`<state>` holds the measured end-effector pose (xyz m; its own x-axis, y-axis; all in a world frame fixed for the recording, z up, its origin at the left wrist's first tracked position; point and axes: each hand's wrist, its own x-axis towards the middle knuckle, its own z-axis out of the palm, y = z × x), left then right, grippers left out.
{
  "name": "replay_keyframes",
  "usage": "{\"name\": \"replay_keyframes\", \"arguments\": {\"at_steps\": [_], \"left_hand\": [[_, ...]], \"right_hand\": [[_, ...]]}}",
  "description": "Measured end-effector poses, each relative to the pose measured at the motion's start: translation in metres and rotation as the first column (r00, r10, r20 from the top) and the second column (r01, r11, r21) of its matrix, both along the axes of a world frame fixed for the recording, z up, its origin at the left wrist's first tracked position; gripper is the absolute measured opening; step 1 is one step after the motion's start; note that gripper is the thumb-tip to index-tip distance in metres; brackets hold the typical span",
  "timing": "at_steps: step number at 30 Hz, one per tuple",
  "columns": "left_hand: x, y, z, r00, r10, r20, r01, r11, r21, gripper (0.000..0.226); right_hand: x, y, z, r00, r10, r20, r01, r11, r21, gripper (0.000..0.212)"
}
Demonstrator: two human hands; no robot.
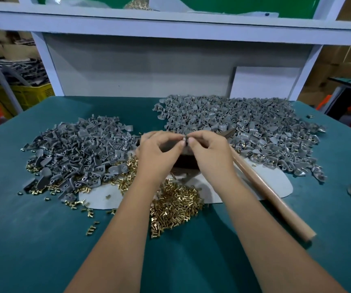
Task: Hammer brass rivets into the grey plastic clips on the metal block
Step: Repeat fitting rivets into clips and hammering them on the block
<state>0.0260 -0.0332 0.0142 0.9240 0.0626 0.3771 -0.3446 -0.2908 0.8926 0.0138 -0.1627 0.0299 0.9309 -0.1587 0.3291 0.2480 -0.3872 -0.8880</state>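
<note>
My left hand (159, 151) and my right hand (209, 152) meet at the table's middle, and their fingertips together pinch one small grey plastic clip (184, 138). The dark metal block (186, 162) sits right under them, mostly hidden by both hands. Loose brass rivets (176, 205) lie in a heap in front of the block, between my forearms. A hammer with a wooden handle (269, 194) lies on the table to the right of my right arm, its head hidden near the clip pile.
A pile of grey clips (75, 149) spreads on the left and a larger pile (244, 125) at the back right. A white sheet (276, 182) lies under the block on the green table (22, 240). A white shelf frame (170, 28) stands behind.
</note>
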Motion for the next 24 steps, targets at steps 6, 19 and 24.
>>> {"name": "replay_keyframes", "arguments": {"at_steps": [6,19,24], "left_hand": [[-0.007,0.002,0.003,0.994,-0.109,-0.012,0.102,0.961,-0.257,0.048],[-0.004,0.01,0.003,0.938,0.346,0.031,-0.347,0.927,0.14,0.033],[0.002,0.053,0.008,0.803,0.596,-0.018,-0.46,0.639,0.617,0.033]], "right_hand": [[0.041,-0.032,0.03,0.968,-0.25,-0.01,0.25,0.964,0.086,0.037],[-0.009,0.008,-0.024,0.924,-0.122,0.363,0.277,0.868,-0.413,0.023],[-0.026,0.026,-0.024,0.945,0.223,0.24,-0.048,0.818,-0.574,0.021]]}}
